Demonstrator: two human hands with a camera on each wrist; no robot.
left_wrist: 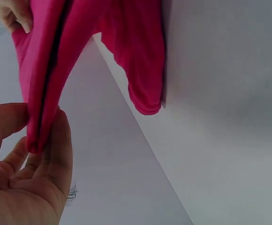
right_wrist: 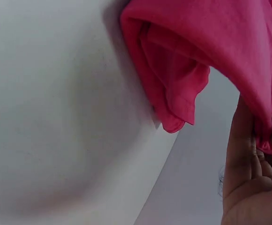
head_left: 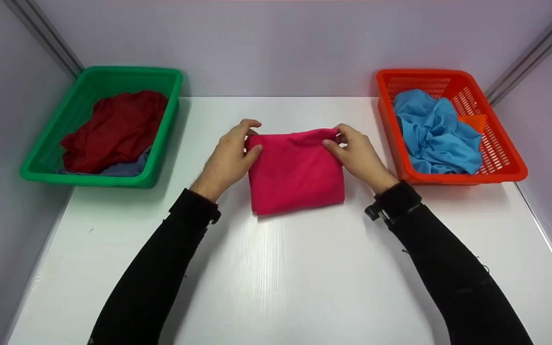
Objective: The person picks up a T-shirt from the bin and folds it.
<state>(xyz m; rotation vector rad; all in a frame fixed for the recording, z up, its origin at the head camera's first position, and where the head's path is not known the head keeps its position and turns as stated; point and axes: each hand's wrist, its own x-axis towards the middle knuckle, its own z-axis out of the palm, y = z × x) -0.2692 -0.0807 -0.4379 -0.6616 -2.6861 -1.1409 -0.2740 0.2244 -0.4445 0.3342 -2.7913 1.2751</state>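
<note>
A folded pink cloth [head_left: 295, 172] is at the middle of the white table, its far edge raised in both hands. My left hand [head_left: 230, 155] pinches the far left corner between thumb and fingers. At the far right corner, my right hand [head_left: 357, 152] grips the fabric the same way. In the left wrist view the pink cloth [left_wrist: 75, 42] hangs in layers from the thumb and fingers. The right wrist view shows the pink cloth [right_wrist: 211, 51] with folded layers open underneath and its lower part against the table.
To the left stands a green basket [head_left: 163, 139] with a dark red cloth [head_left: 118, 129] and a blue-grey cloth [head_left: 130, 166]. An orange-red basket [head_left: 453, 179] on the right holds a light blue cloth [head_left: 436, 132] and an orange piece [head_left: 474, 122]. Pale walls [head_left: 281, 48] enclose the table.
</note>
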